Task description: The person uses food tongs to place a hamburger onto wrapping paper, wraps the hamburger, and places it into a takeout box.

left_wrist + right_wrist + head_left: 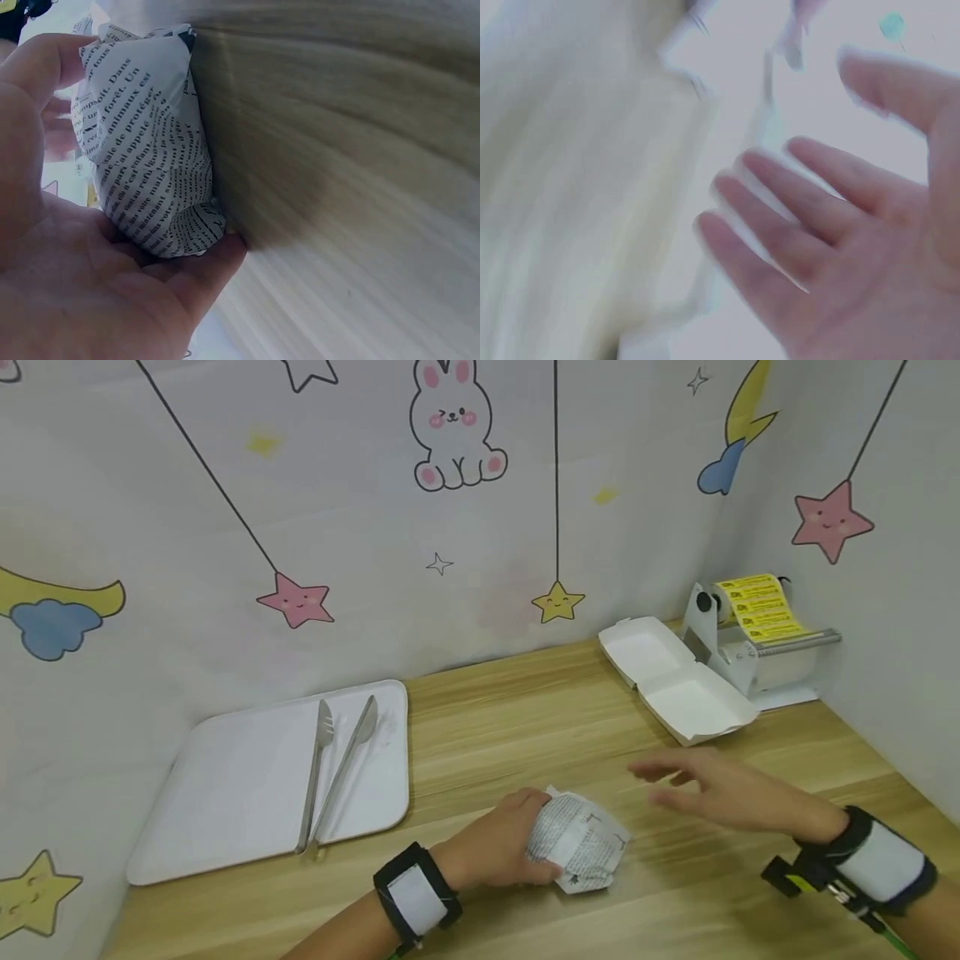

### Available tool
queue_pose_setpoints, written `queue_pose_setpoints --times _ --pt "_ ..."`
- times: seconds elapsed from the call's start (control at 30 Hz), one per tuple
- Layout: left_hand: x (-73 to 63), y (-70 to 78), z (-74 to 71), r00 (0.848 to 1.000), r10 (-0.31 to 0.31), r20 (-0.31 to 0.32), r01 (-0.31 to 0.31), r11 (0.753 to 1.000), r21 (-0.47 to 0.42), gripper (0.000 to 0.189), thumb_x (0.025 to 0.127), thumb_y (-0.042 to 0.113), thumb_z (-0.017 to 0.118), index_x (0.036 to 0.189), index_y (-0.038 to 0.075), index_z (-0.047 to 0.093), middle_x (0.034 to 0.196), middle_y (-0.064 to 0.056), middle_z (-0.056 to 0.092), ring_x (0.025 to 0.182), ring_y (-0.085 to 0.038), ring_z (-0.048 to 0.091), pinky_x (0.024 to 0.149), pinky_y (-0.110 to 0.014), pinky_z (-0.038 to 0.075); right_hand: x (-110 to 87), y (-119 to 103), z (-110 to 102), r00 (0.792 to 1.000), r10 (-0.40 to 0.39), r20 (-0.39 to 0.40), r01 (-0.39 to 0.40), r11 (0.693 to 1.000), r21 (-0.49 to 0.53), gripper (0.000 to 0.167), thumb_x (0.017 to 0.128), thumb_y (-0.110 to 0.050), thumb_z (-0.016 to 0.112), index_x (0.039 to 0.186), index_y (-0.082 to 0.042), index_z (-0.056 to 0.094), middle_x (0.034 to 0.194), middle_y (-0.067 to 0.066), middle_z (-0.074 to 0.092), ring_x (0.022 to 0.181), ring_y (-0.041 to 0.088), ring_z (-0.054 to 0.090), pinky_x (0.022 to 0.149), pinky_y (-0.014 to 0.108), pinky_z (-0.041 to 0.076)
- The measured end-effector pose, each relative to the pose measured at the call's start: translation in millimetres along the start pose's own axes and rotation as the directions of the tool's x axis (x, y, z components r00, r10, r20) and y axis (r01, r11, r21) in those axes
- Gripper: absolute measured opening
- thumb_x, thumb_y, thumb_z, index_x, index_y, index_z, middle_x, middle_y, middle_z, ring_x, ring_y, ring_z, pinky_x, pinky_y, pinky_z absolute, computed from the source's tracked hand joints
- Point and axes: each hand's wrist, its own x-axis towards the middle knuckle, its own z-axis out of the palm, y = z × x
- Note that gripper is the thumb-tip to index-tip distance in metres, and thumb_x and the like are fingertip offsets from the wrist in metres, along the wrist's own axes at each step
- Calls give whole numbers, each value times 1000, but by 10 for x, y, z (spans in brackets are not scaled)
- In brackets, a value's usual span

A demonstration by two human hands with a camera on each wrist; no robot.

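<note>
Work surface: a light-brown wood-grain tabletop (495, 735), set against a white wall covering (360, 510) printed with stars, moons, clouds and a rabbit. A plain white side wall (892, 635), bearing a pink star, closes the right edge.

Workpiece: a rounded bundle wrapped in white newsprint-patterned paper (573, 843), located at the near middle of the tabletop. The left hand (495, 839) grasps it from the left side, thumb and fingers curved around the paper. The right hand (712, 785) is released: its fingers are extended and spread, held above the tabletop, well clear of the bundle. The right wrist view is blurred. Each wrist carries a black strap (416, 893) with a white panel.

Left station: a white rectangular tray with rounded corners (240, 793), supporting silver metal tongs (324, 731) laid along its right part.

Right rear station: an open white clamshell box (693, 697), just beside a white and grey dispenser (742, 664) loaded with a roll of yellow printed labels (765, 606).
</note>
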Motion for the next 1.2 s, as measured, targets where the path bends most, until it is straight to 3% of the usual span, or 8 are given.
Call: queue_pose_setpoints --times 0.13,0.27,0.43,0.6,0.73,1.0,1.07,1.2 --pt "-84 -52 -32 999 -30 -19 30 1000 -10 85 85 39 82 149 1 40 150 -12 46 133 -22 48 111 -36 42 44 165 -426 942 148 -302 -128 988 85 21 105 -12 57 121 -1 65 114 15 68 91 6 65 74 25 56" --pt "-115 -70 -49 999 -28 -27 27 999 -27 85 85 37 82 149 0 41 150 -13 46 133 -23 48 111 -36 42 30 396 -729 785 348 -513 -291 938 190 40 109 -28 47 136 1 53 124 19 59 84 0 61 67 17 53" --pt "-103 -61 -30 1000 -25 -14 24 999 -47 83 85 37 82 149 2 41 150 -12 46 134 -23 47 111 -36 42 -73 801 -828 607 501 -616 -404 863 304 54 108 -37 42 145 2 40 134 19 48 80 -7 57 65 13 51" --pt "-82 -38 -13 1000 -16 -5 16 999 -32 83 85 38 82 148 2 42 151 -12 45 135 -21 46 112 -33 40 -206 1183 -797 514 628 -584 -481 775 410 56 107 -25 36 151 9 27 148 33 36 72 -9 54 63 15 53" --pt "-69 -13 -31 1000 -6 4 6 1000 -19 83 86 38 82 148 2 42 152 -12 44 136 -22 45 112 -33 40 -262 1393 -805 502 686 -526 -506 727 464 57 106 -16 27 154 12 17 149 40 33 65 -8 57 63 21 56" --pt "-66 9 -61 1000 8 15 -8 1000 -11 83 85 37 83 147 1 42 152 -12 44 137 -22 45 113 -32 39 -227 1587 -858 628 638 -446 -440 763 473 61 104 -9 27 152 19 1 146 50 23 65 -2 64 64 23 57" --pt "-67 6 -62 1000 15 14 -15 1000 -8 82 85 37 83 147 1 42 151 -13 45 137 -22 45 113 -32 39 -202 1608 -856 608 649 -458 -444 756 481 61 105 -10 29 152 18 1 146 48 25 65 -3 63 65 23 58" --pt "-62 -1 -60 1000 30 9 -30 1000 -10 81 86 36 83 147 1 42 151 -13 45 136 -22 46 112 -32 39 -172 1636 -859 514 696 -502 -486 718 498 61 108 -18 31 154 13 5 145 39 30 65 -5 57 66 23 58"
